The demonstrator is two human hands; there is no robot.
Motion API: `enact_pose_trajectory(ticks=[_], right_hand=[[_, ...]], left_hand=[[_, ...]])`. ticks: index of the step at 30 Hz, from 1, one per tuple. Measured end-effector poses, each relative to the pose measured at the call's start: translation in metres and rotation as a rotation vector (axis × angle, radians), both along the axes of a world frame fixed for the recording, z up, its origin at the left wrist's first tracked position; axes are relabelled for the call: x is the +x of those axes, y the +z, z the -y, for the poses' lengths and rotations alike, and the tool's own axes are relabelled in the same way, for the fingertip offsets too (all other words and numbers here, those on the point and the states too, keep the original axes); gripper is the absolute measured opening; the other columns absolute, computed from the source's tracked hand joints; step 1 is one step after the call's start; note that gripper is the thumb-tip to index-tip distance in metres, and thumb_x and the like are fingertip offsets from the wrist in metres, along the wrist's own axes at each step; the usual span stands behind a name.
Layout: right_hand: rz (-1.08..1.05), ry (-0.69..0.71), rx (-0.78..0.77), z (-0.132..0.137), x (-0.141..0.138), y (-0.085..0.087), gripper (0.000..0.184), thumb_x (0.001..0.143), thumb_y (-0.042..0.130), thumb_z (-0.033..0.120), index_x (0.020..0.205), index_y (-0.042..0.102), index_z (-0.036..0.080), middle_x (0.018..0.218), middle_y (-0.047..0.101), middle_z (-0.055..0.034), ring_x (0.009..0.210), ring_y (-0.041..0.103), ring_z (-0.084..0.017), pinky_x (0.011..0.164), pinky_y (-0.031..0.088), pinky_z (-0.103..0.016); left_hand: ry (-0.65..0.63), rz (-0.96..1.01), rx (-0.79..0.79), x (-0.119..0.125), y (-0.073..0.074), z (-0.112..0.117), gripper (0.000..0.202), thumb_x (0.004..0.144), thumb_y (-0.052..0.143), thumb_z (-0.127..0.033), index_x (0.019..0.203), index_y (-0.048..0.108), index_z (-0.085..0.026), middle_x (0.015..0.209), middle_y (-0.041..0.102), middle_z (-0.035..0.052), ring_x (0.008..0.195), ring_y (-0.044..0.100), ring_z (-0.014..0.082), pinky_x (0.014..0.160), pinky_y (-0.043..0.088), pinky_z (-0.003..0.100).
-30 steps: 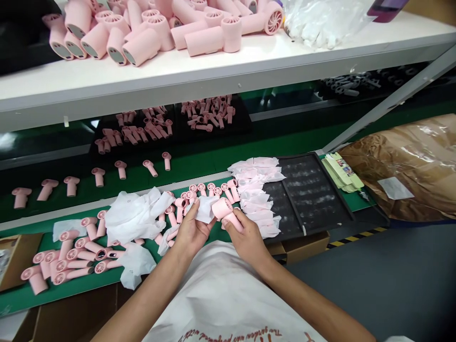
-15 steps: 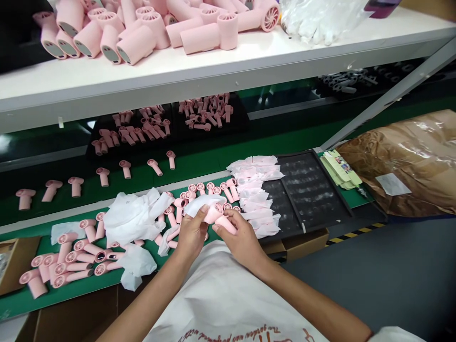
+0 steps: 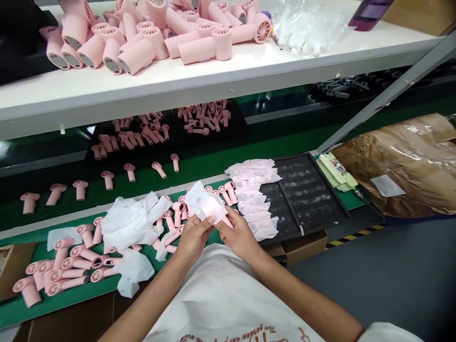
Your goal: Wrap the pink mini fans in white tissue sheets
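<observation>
My left hand [image 3: 194, 236] pinches the lower edge of a small frosted white bag [image 3: 197, 195] with a dark printed mark. Inside the bag shows the head of a pink handheld fan, and its handle [image 3: 227, 221] sticks out of the opening. My right hand [image 3: 240, 236] is closed on that handle. Just behind the hands lie several bare pink fans [image 3: 178, 207]. To their right, bagged fans [image 3: 254, 197] lie in an overlapping column on a black tray [image 3: 309, 194]. A pile of white bags [image 3: 130, 221] lies to the left.
More pink fans [image 3: 71, 273] lie on the green bench at left, beside a cardboard box [image 3: 17, 273]. Above runs a white shelf [image 3: 285, 61] with piled fans. Spaced-out fans [image 3: 130, 172] stand on the green belt behind. A brown wrapped package [image 3: 402, 166] sits at right.
The white bag now covers the fan's head, which was bare between my hands before. The bag has come upright over it, and the view has shifted slightly.
</observation>
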State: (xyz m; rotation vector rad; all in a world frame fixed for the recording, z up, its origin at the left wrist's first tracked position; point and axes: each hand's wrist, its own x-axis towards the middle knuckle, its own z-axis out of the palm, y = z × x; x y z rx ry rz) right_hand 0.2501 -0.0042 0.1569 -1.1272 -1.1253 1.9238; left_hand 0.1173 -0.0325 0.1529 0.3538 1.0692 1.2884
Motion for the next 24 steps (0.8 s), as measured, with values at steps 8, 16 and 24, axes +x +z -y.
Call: enact_pose_trajectory(ticks=[8, 16, 24], right_hand=[[0.018, 0.005, -0.063, 0.002, 0.009, -0.016, 0.029, 0.079, 0.067, 0.037, 0.100, 0.063, 0.018, 0.064, 0.049, 0.0042, 0.052, 0.039, -0.008, 0.045, 0.029, -0.020], [0.061, -0.162, -0.066, 0.015, 0.000, -0.030, 0.057, 0.069, 0.069, 0.023, 0.119, 0.043, 0.022, 0.087, 0.064, 0.0000, 0.059, 0.052, -0.011, 0.051, 0.041, -0.022], [-0.077, -0.026, -0.166, 0.022, 0.009, -0.019, 0.060, 0.075, 0.069, 0.028, 0.124, 0.036, 0.021, 0.093, 0.067, -0.0035, 0.075, 0.062, -0.016, 0.072, 0.052, -0.032]], left_hand=[[-0.129, 0.101, -0.071, -0.020, 0.000, -0.003, 0.051, 0.068, 0.080, -0.049, 0.104, 0.068, -0.015, 0.106, 0.069, 0.0118, 0.094, 0.064, 0.0247, 0.076, 0.053, 0.031], [0.065, -0.048, -0.082, 0.014, -0.003, -0.006, 0.042, 0.069, 0.083, -0.027, 0.105, 0.065, -0.015, 0.099, 0.071, 0.0081, 0.082, 0.067, 0.0207, 0.071, 0.054, 0.028], [0.189, -0.030, -0.094, 0.005, -0.007, 0.000, 0.037, 0.068, 0.082, -0.027, 0.100, 0.067, -0.016, 0.092, 0.070, 0.0050, 0.075, 0.064, 0.0168, 0.065, 0.052, 0.026]])
